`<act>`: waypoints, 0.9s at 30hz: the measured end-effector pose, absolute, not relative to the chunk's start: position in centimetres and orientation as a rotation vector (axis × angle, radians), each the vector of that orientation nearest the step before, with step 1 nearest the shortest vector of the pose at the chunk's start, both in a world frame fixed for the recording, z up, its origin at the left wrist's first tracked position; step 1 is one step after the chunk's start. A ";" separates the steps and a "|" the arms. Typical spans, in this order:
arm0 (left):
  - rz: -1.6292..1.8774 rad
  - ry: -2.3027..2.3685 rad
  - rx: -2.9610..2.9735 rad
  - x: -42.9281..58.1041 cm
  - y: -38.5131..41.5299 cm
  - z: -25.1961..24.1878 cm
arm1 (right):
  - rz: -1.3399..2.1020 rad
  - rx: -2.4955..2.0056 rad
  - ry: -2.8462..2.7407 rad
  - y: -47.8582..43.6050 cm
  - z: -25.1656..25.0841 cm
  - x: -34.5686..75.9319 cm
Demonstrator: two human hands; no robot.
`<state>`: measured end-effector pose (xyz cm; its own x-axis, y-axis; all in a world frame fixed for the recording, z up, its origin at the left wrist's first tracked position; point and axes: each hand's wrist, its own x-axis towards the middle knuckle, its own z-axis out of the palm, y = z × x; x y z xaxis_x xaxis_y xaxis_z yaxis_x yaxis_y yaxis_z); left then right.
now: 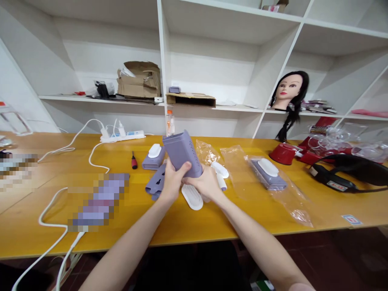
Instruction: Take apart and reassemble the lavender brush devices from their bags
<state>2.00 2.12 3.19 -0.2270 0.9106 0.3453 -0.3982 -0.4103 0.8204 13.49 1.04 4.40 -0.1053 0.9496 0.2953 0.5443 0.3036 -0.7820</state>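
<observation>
We hold a purple casing (182, 157) in both hands, lifted just above the surface (212, 226) and tilted a little, its perforated side facing us. Our left hand (172, 182) is closed round its lower left edge, with the thumb laid across the front. Our right hand (207, 182) is curled about the lower right corner; its fingers are mostly hidden behind the casing, so we cannot tell just how they sit, but the grip looks firm.

Just under our hands lies a white oblong piece (192, 197), and two more white pieces (220, 169) lie beside the right hand. A loose purple part (155, 184) rests by the left wrist.

By our reckoning the work is partway along. One purple unit (154, 157) with a white cap stands behind the left hand and looks put together. Another, the bagged unit (268, 173), lies to the right in its clear wrapper, unopened. The casing we hold shows no white piece on it, and the loose parts near it suggest that it is not yet fitted out. An empty bag (206, 152) lies behind the casing.

A screwdriver (133, 161) lies to the left, apart from our hands and untouched. A power strip (123, 136) sits further back.
</observation>
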 end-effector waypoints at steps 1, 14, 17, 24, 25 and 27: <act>1.723 0.673 1.053 1.3 2.3 3.6 | 0.806 -1.274 -1.741 1.1 4.4 13.6; 1.562 0.619 0.850 0.6 2.2 4.8 | 1.405 -0.915 -1.477 0.4 3.3 13.3; 1.510 0.619 0.829 0.1 2.1 5.0 | 1.362 -0.936 -1.530 0.2 3.4 13.2; 1.669 0.654 0.953 -0.1 2.4 4.3 | 1.248 -1.008 -1.634 0.3 3.5 13.2; 1.733 0.691 0.952 0.2 2.5 4.1 | 1.154 -1.079 -1.652 0.5 3.5 13.3; 1.848 0.771 0.975 0.9 2.6 3.6 | 0.878 -1.271 -1.702 0.7 3.5 13.3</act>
